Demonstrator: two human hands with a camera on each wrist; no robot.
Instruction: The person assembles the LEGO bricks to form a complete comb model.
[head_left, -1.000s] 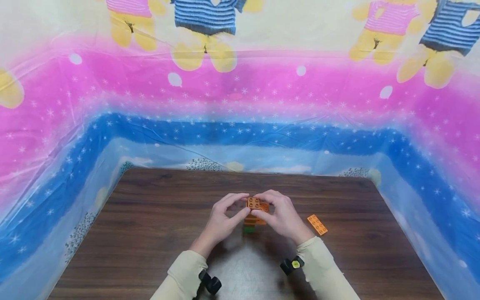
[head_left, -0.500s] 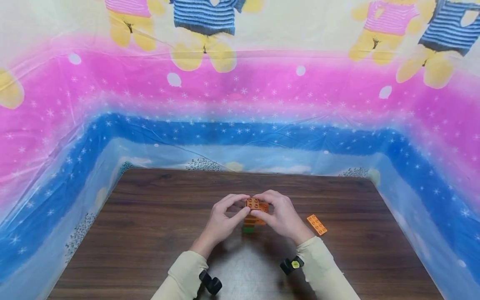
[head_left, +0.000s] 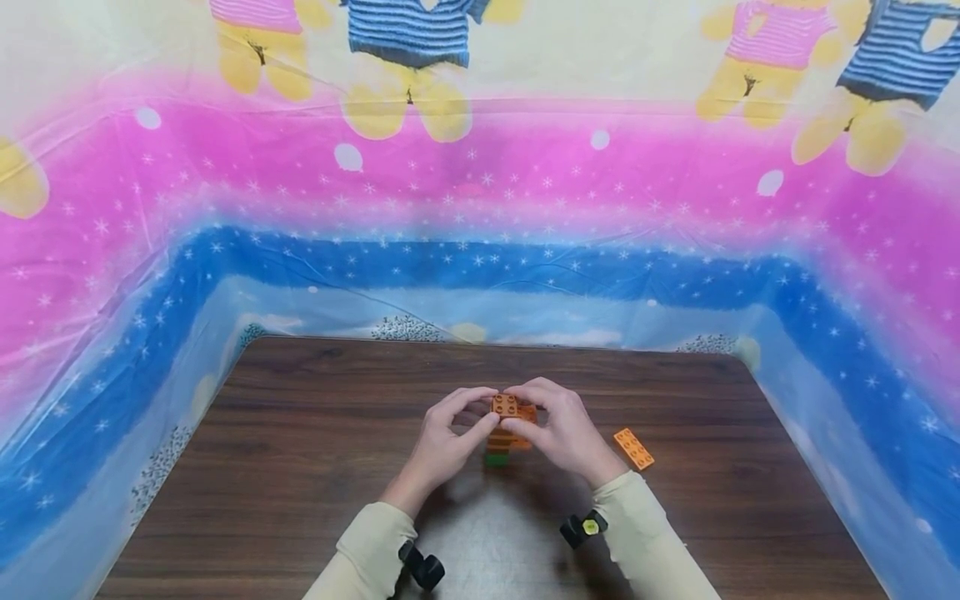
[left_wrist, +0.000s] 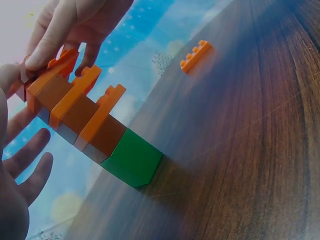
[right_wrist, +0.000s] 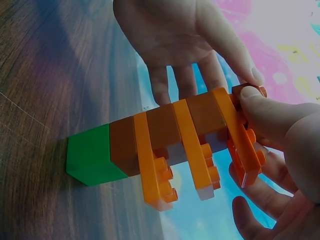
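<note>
A tower of toy building bricks stands upright on the table, its green brick [left_wrist: 132, 160] at the bottom. Above it, brown bricks [right_wrist: 162, 125] alternate with orange plates [right_wrist: 146, 165] that jut out to the right. At the top is a small brown brick [head_left: 505, 406] with studs. My left hand [head_left: 441, 442] pinches this top brick from the left, thumb in front and fingers behind. From the other side my right hand [head_left: 561, 427] pinches it too, thumb and fingertips right at its edge. Fingers partly hide the brick in both wrist views.
A loose orange plate [head_left: 633, 448] with studs lies on the dark wooden table [head_left: 315, 467], right of the right hand. Behind the table hangs a printed cloth [head_left: 480, 267] in pink and blue. Both wrists carry small black cameras.
</note>
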